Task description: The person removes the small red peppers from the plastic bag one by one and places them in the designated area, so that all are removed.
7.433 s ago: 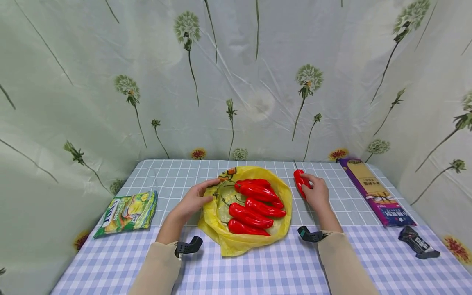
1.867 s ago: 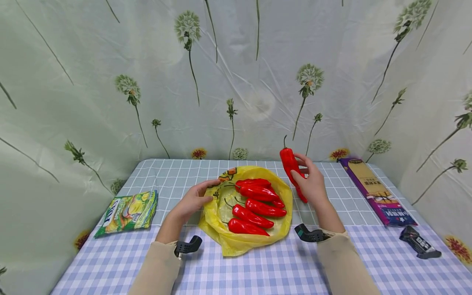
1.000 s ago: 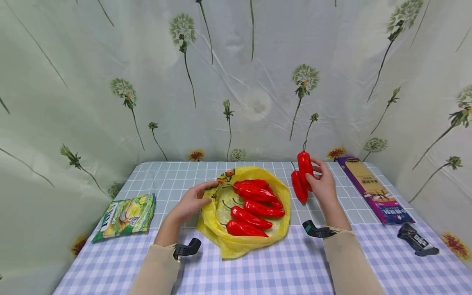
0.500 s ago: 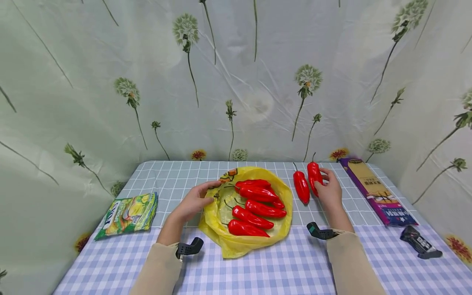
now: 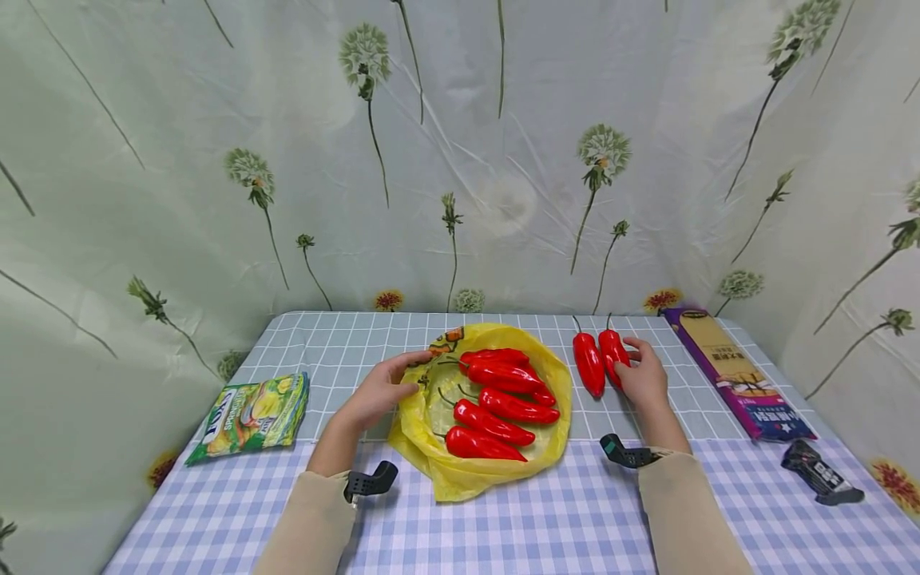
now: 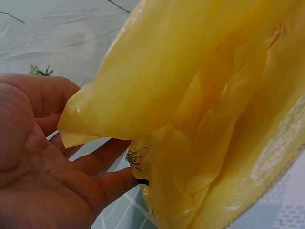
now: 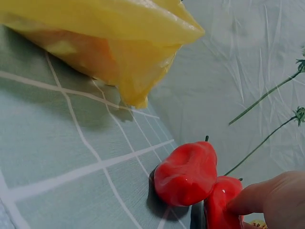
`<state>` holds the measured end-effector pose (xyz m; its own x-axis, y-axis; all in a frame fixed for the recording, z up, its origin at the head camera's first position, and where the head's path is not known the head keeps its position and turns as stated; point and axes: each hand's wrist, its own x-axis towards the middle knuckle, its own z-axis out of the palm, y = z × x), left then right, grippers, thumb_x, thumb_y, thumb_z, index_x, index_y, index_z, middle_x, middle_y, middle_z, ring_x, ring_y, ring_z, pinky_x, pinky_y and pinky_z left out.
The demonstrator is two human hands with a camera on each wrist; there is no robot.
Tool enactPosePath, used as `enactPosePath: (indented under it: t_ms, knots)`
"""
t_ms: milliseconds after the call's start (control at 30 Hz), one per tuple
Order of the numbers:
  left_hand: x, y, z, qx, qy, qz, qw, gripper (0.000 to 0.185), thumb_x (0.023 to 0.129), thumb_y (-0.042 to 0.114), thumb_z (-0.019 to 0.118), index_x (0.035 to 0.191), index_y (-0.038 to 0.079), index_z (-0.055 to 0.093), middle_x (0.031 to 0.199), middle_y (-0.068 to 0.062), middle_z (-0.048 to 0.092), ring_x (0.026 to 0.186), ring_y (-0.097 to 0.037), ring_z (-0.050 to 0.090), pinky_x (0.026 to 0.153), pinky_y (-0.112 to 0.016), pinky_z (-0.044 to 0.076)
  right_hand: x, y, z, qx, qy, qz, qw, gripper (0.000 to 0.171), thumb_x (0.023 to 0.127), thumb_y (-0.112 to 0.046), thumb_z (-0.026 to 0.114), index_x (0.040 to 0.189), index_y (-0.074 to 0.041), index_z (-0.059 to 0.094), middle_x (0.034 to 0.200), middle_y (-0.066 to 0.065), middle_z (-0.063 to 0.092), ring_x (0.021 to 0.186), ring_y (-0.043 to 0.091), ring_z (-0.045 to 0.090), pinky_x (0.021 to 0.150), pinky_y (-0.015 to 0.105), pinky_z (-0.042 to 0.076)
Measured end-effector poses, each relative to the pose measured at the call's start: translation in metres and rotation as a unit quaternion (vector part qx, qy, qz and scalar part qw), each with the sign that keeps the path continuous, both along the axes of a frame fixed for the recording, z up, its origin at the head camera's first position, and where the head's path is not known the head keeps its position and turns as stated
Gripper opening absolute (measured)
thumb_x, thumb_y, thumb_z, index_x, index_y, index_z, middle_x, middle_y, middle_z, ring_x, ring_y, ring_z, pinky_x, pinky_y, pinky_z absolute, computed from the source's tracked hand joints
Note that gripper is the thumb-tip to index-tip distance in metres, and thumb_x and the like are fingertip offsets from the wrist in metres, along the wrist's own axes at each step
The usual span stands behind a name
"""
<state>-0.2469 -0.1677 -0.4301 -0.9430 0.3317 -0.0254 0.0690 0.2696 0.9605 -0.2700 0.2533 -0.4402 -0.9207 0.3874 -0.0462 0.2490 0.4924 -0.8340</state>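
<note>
In the head view my left hand (image 5: 381,393) holds the rim of a yellow plastic bag (image 5: 420,459); in the left wrist view its fingers lie around the bag's edge. Several glossy red chili peppers (image 5: 492,423) with green stems lie inside the open bag. To the right of it, my right hand (image 5: 644,379) pinches another red chili pepper (image 5: 612,350) that is down on the cloth. Close along its left side lies one more red chili pepper (image 5: 588,366). The right wrist view shows the thumb on the held pepper, which touches the other.
A green snack packet (image 5: 251,417) lies on the left of the table. On the right are a long purple and gold package (image 5: 733,371) and a small black wrapped item (image 5: 819,473). A flower-printed curtain (image 5: 460,160) hangs behind the table.
My right hand has carried a chili pepper rightward, lowered it and laid it beside the one on the cloth. The left hand has stayed at the bag's rim.
</note>
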Motion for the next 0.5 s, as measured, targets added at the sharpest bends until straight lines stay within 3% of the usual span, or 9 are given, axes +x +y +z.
enactPosePath:
  t_ms: [500]
  knots:
    - [-0.0002, 0.0011, 0.0, -0.002, -0.014, 0.013, 0.9998, 0.057, 0.092, -0.004, 0.053, 0.146, 0.012, 0.05, 0.157, -0.012, 0.042, 0.15, -0.034, 0.031, 0.117, -0.051, 0.037, 0.0001, 0.0033, -0.0012, 0.041, -0.014, 0.031, 0.999, 0.051, 0.095, -0.013, 0.051, 0.144, -0.002, 0.045, 0.145, 0.028, 0.046, 0.127, 0.043, 0.047, 0.107, 0.053, 0.047]
